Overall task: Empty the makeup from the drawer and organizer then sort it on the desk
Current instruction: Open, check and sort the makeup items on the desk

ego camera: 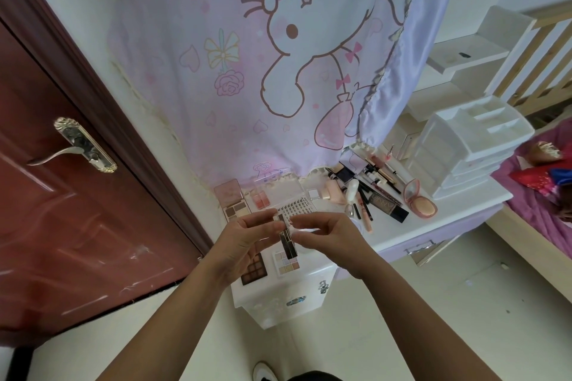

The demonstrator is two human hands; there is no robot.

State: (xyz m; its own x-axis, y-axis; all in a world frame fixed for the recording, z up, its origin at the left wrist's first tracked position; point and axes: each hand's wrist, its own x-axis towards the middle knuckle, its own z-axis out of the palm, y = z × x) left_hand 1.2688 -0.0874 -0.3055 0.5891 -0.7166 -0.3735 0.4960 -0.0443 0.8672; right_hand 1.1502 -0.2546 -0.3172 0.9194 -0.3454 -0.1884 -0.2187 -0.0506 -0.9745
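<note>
Head view. At the left end of the white desk top [452, 210], a pink rectangular blush palette [230, 195] lay flat. Nearer the viewer, a brown square-pan eyeshadow palette [253, 271] and a pastel square-pan palette [286, 260] lay with it in a loose group. Directly above that group, the left hand [241, 241] and right hand [328, 235] met on the small dark oblong makeup case [288, 246]. The left hand's fingers curled round its left side; the right hand's fingertips pinched it from the right, near its top. The case's long axis stood roughly upright in the picture, lower end toward the pastel palette; whether it was open could not be told. To the right, well apart from the hands, lay an unsorted heap of tubes and pencils [371, 192], then a round pink compact [418, 198], then the white plastic drawer organizer [470, 148]. The palette group, lying just below, was probably the destination, and the left hand was the nearer to it.
</note>
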